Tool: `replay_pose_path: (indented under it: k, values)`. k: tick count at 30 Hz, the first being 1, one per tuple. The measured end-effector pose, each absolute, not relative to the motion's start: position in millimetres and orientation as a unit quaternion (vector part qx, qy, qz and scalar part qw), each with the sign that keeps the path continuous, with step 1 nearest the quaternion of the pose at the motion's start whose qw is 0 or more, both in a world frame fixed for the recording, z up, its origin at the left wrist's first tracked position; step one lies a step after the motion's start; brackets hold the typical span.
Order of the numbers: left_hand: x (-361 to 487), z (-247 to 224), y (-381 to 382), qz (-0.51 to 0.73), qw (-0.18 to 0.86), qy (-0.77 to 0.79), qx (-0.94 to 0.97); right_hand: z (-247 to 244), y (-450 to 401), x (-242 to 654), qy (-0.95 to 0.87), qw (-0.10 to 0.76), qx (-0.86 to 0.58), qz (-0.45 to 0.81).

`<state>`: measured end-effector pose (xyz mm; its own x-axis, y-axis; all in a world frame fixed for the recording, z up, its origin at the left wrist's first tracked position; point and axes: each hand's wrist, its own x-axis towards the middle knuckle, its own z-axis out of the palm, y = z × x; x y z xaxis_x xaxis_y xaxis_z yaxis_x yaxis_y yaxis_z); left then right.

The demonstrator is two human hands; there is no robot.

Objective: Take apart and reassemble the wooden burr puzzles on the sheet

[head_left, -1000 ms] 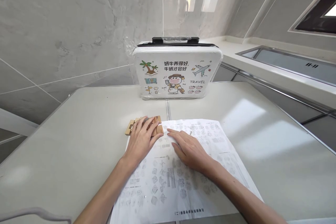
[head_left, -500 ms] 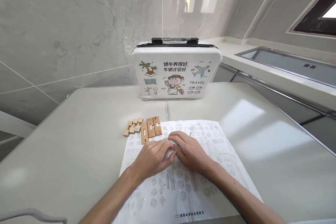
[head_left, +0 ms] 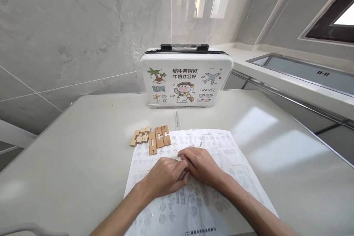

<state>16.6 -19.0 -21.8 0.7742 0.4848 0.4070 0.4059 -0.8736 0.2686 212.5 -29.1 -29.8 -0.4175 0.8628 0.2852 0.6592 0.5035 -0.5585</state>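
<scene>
My left hand (head_left: 168,176) and my right hand (head_left: 200,164) meet over the middle of a printed paper sheet (head_left: 226,191). The fingers of both are curled together around something small that they mostly hide; I cannot make out what it is. Beyond my left hand, at the sheet's upper left edge, lie flat wooden pieces with cut-out slots. One of them (head_left: 153,147) is marked 2, and two others (head_left: 167,139) lie beside it. Left of these sits a group of smaller, paler notched wooden blocks (head_left: 134,138).
A white case (head_left: 188,81) with cartoon prints and a black handle stands at the back against the tiled wall. To the right is a counter with a sink (head_left: 309,72). A grey cord (head_left: 33,227) lies at the lower left.
The view has tilted up slightly. My fingers have closed further over the small item, and the pale surface seen between them before is now mostly covered.
</scene>
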Motion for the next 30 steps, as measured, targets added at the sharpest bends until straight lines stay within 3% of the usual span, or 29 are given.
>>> replay_pose_path:
  k: [30]
  values:
    - [16.4,-24.5,-17.1,0.249,0.081,0.242,0.934,-34.1,-25.4,210.8,-0.829,0.296,-0.444,0.17]
